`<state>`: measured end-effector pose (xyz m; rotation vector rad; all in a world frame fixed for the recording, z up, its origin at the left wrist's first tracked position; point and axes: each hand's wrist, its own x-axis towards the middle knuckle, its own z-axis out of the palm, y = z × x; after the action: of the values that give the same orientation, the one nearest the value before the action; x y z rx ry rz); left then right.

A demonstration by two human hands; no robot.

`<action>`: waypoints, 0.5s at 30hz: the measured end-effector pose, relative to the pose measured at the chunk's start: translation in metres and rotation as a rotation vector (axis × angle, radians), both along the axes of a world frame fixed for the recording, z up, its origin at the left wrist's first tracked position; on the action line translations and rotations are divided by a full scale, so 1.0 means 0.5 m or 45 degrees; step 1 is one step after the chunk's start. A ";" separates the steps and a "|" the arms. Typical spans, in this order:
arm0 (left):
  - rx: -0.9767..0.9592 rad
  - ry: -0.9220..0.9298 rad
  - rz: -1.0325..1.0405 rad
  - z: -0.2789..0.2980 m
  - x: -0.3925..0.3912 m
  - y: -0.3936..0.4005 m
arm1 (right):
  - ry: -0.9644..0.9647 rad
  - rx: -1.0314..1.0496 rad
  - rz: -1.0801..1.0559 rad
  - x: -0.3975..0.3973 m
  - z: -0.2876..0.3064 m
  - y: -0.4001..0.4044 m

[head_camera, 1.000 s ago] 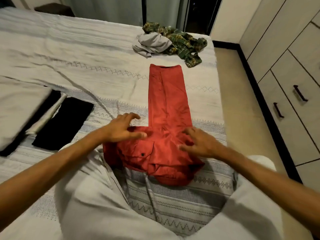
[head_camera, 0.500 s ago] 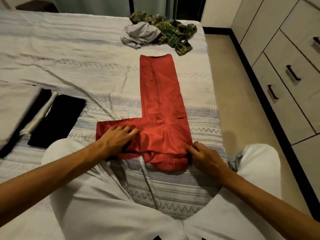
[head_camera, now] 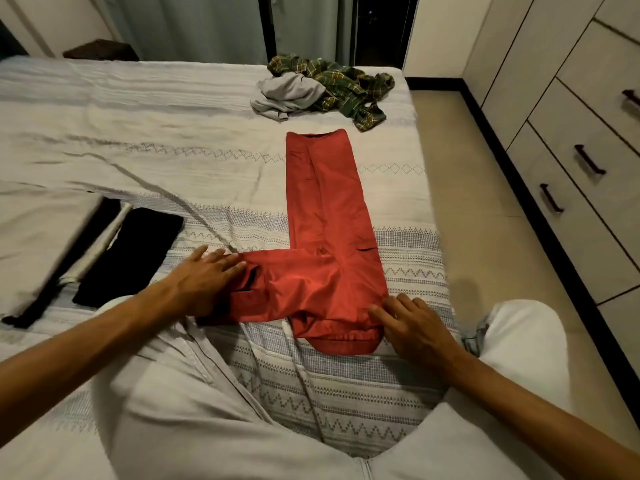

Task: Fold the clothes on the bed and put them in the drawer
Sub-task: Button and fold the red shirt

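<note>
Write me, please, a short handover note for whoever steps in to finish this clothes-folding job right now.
Left hand lies flat on the red trousers' sideways leg; right hand rests open at their near right corner. The trousers lie in an L on the bed, partly folded. Black folded garment sits at left. Green plaid shirt and grey garment lie crumpled at the far edge, unfolded. Drawers are shut; nothing visibly stowed yet.

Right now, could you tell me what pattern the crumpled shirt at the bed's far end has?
Green plaid shirt, clearest in the head view.
</note>
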<state>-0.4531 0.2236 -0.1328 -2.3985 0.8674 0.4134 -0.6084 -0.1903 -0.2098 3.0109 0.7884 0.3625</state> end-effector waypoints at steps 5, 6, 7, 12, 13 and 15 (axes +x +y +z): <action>-0.320 0.092 -0.202 -0.059 -0.064 -0.083 | 0.174 0.011 -0.147 0.007 0.003 0.017; -0.298 0.096 -0.170 -0.076 -0.078 -0.107 | 0.205 0.005 -0.166 0.009 0.001 0.019; -0.273 0.094 -0.094 -0.093 -0.089 -0.129 | 0.242 0.002 -0.187 0.012 -0.001 0.021; -0.225 0.128 0.342 -0.117 -0.086 -0.184 | 0.591 -0.005 -0.325 0.017 -0.005 0.031; -0.230 0.121 0.359 -0.116 -0.079 -0.179 | 0.575 -0.021 -0.299 0.015 -0.005 0.030; -0.218 0.117 0.383 -0.108 -0.071 -0.166 | 0.569 -0.053 -0.224 0.011 -0.006 0.026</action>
<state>-0.4885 0.1404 -0.1866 -2.6976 0.6002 0.5894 -0.6028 -0.1772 -0.2127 3.1242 0.5222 -0.3376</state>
